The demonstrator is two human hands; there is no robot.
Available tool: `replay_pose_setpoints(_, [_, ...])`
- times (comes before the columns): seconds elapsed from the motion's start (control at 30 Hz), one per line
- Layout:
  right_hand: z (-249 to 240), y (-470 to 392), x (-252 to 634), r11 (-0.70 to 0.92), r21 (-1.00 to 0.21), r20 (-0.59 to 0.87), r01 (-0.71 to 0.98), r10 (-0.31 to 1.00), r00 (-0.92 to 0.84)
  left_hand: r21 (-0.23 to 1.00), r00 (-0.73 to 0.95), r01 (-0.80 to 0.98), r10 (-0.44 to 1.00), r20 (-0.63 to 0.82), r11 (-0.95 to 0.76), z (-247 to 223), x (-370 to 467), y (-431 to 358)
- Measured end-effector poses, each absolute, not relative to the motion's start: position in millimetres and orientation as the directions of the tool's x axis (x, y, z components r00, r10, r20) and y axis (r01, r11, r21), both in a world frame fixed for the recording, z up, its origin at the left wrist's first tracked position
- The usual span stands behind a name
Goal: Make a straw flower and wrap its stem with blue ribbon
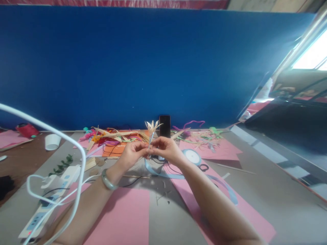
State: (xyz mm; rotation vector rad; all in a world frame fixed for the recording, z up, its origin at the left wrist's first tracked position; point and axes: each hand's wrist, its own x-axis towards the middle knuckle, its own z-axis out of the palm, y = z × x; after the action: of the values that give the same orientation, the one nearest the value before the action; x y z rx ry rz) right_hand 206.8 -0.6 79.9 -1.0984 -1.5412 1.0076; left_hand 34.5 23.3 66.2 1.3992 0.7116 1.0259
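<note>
A pale, straw-coloured flower [152, 127] with thin pointed petals stands upright between my hands, at the middle of the head view. Its stem is pinched by my left hand [133, 153] and my right hand [166, 149], whose fingertips meet around it. Light blue ribbon [163, 174] hangs below the fingers and runs to the right across the pink paper, under my right forearm. A round ribbon spool [192, 157] lies just right of my right hand. How the ribbon is held at the stem is hidden by my fingers.
Behind my hands a dark phone [165, 126] stands upright near the blue panel [153, 68]. Scraps and strips lie on orange paper [112, 149] and pink paper [222, 149]. At left are a white cup [52, 142], a power strip [38, 217] and a looping white cable [83, 170].
</note>
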Motion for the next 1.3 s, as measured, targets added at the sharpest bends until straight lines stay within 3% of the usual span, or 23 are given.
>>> replay_pose_setpoints(0.17, [83.2, -6.4, 205.4, 0.291, -0.873, 0.254, 0.391, 0.956, -0.145, 0.981, 0.373, -0.173, 0.916, 0.147, -0.087, 69.7, 33.4, 24.8])
replay_pose_setpoints(0.57, [83.3, -2.3, 208.5, 0.379, -0.769, 0.294, 0.514, 0.925, -0.241, 0.979, 0.332, -0.174, 0.929, 0.161, -0.108, 69.8, 31.4, 28.4])
replay_pose_setpoints(0.83, [79.1, -1.4, 203.8, 0.333, -0.804, 0.262, 0.492, 0.942, -0.21, 0.987, 0.342, -0.126, 0.929, 0.141, -0.103, 65.0, 30.0, 30.9])
replay_pose_setpoints(1.3, [78.8, -0.4, 205.8, 0.421, -0.76, 0.395, 0.495, 0.904, -0.163, 0.996, 0.398, -0.078, 0.914, 0.079, -0.052, 74.0, 29.8, 26.0])
